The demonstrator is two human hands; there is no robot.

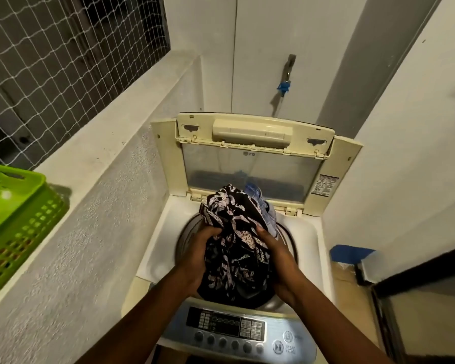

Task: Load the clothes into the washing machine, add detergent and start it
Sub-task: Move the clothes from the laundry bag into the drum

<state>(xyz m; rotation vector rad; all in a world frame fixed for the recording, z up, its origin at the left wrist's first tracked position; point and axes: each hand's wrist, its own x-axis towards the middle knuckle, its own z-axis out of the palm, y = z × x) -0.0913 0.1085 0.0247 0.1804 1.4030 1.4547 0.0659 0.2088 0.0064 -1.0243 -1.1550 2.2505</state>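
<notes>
Two bare forearms are seen rising from the bottom edge of the frame, over the control panel (pixel 229 327) of a top-loading washing machine (pixel 163 232). At far left, a green plastic laundry basket (pixel 16 219) is set on a ledge, well apart from the machine.

At centre frame, the left hand (pixel 202 248) is dug into the left flank of a bundle of clothes (pixel 237 232), its fingers curled into black-and-white patterned cloth. The right hand (pixel 276 256) is closed on the opposite flank in like manner. The bundle is held between the two hands over the mouth of the drum (pixel 187 232), its lower part hanging into the opening, in front of the raised lid (pixel 252 164). A pale blue garment (pixel 263 203) is tucked in at its upper right.

The load may be judged soft, limp and fairly light, with no stiffness of its own, so loose folds are likely to sag or slip free. It is best gripped from both sides with cloth gathered into the fists, and trailing ends should be kept off the rim. The palms are turned inward, facing each other, and the wrists are angled down toward the drum.
</notes>
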